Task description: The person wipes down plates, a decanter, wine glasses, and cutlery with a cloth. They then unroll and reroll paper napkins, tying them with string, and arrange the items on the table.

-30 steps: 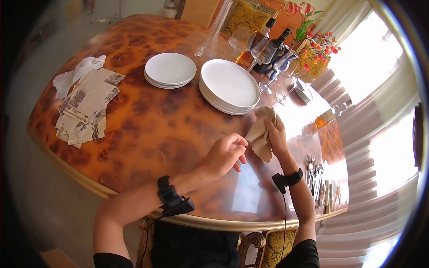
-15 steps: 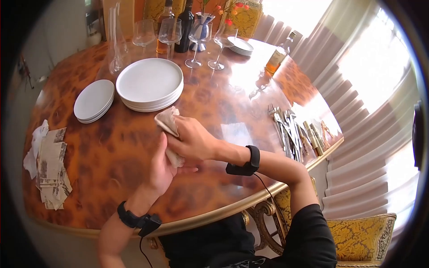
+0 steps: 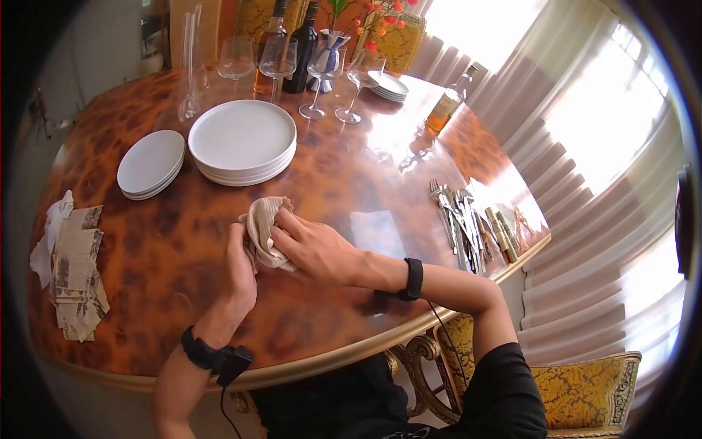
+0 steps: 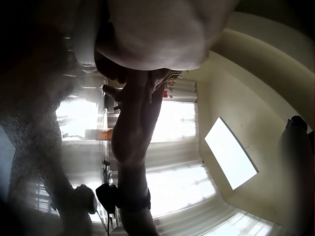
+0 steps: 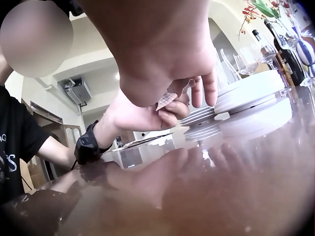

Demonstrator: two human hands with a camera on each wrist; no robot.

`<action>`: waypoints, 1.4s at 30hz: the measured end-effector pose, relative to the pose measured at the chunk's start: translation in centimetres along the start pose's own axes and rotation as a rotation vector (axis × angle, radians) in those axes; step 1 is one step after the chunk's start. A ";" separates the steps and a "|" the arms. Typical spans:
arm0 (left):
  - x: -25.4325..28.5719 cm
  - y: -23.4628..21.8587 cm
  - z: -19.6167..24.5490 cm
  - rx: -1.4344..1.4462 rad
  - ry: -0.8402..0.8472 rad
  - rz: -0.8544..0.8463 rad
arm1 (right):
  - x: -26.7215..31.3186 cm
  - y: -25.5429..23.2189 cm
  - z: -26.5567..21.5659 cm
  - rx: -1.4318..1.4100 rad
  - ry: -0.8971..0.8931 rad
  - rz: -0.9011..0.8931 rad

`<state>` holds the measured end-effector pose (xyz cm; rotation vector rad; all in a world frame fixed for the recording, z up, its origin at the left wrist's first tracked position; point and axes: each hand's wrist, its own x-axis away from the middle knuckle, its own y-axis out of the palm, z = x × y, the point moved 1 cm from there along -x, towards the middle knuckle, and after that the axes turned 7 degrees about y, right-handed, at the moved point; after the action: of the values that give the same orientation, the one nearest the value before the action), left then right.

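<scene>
A crumpled beige napkin [image 3: 265,228], bunched into a rounded fold, is between my two hands over the near middle of the table. My left hand [image 3: 240,271] grips its left side from below; the right wrist view shows curled fingers [image 5: 169,117] of that hand at the napkin's edge [image 5: 170,97]. From the right, my right hand [image 3: 322,252] holds the cloth with its fingertips tucked into the fold. Its palm side faces down close above the glossy tabletop. In the left wrist view my left hand [image 4: 162,34] hides the napkin.
Beyond the hands stand large stacked plates [image 3: 243,135] and smaller plates [image 3: 151,162]. Wine glasses [image 3: 313,110], a decanter [image 3: 191,102] and bottles [image 3: 298,69] are behind. Loose printed papers [image 3: 77,271] lie left; cutlery [image 3: 461,223] and another bottle [image 3: 447,106] are right.
A second ago only the right hand held the napkin, farther right, with the left hand apart. Both hands then came together on it; since then it has bunched into a rounder fold.
</scene>
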<state>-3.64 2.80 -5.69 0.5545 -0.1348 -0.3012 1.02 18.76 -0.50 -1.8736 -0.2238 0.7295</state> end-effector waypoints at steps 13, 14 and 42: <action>0.9 0.5 -0.9 -0.143 -0.109 -0.404 | 1.2 -0.9 -1.0 0.251 0.033 -0.091; 1.0 0.6 -1.0 -0.170 -0.090 -0.388 | 1.2 -1.0 -1.1 0.253 0.034 -0.081; 2.6 3.5 2.6 -0.461 0.033 -0.481 | 5.4 -2.9 0.3 -0.214 0.589 -0.184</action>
<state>-0.83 3.53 -1.55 0.1248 0.1036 -0.7679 5.67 22.77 -0.01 -2.1504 -0.0942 0.0109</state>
